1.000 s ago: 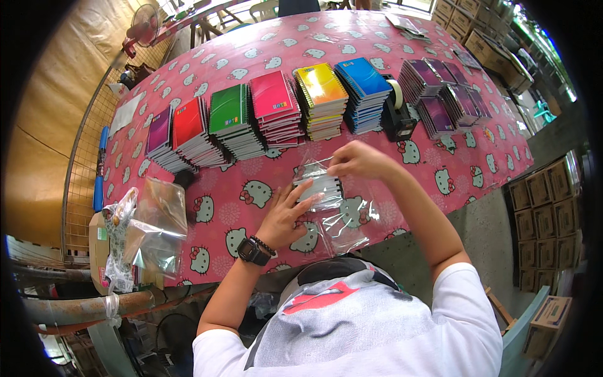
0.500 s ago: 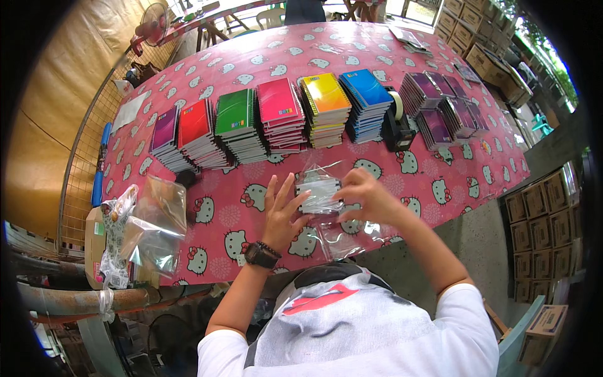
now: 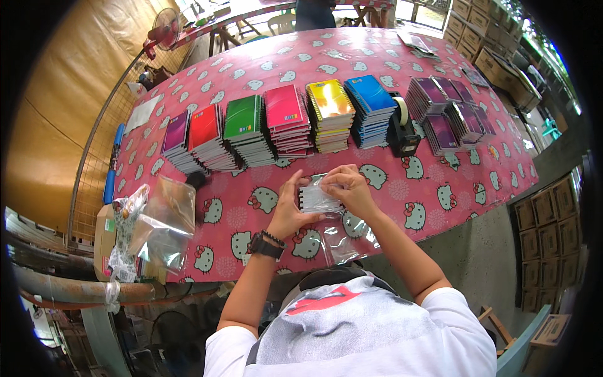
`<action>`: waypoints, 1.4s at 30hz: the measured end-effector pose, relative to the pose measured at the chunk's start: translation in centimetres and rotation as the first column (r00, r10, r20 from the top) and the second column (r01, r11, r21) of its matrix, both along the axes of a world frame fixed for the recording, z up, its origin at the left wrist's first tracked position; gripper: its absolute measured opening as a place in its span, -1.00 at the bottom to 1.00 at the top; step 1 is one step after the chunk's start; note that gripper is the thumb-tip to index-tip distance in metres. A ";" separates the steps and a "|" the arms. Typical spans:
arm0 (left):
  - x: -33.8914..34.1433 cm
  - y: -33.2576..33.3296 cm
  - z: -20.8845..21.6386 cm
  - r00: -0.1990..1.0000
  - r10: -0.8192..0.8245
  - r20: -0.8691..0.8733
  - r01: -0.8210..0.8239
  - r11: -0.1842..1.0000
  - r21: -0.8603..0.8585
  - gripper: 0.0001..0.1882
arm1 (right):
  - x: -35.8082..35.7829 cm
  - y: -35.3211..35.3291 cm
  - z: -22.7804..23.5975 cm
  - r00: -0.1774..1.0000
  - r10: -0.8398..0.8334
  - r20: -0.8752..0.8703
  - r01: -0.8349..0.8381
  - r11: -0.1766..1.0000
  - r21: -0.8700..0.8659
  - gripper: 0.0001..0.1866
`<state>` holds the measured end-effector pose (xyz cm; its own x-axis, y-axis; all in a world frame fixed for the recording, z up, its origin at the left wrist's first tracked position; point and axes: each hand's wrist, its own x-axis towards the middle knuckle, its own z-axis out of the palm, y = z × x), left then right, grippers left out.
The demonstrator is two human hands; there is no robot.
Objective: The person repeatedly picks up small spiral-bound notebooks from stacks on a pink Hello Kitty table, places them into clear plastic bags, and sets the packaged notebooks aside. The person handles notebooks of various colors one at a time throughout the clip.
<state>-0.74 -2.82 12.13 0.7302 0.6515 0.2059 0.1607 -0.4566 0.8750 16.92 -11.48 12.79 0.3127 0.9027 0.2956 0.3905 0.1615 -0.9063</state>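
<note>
In front of me on the table lies a small stack of spiral notebooks (image 3: 309, 200), white side up, with black ring binding at its left edge. Clear plastic wrap (image 3: 339, 242) covers part of the stack and trails toward the table's near edge. My left hand (image 3: 291, 208) grips the stack's left side, thumb along the near edge and fingers along the far one. Over the stack's right part, my right hand (image 3: 349, 190) is closed, its fingertips pinching the plastic film. The right hand hides that end of the stack.
Beyond my hands stand notebook stacks in purple, red, green (image 3: 244, 117), pink, yellow and blue. A black tape dispenser (image 3: 404, 135) stands beside the blue stack, left of wrapped purple packs (image 3: 443, 141). Loose clear plastic bags (image 3: 164, 217) lie at the left edge.
My left hand's spread fingers have closed around the stack. My right hand has moved over its top and now pinches the film. The whole view has shifted slightly.
</note>
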 end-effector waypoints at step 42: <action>1.6 -8.7 -1.4 0.856 0.464 -0.230 -0.226 0.734 0.641 -0.18 | 21.6 -1.4 -1.9 0.631 -0.733 0.252 0.741 0.667 0.085 -0.70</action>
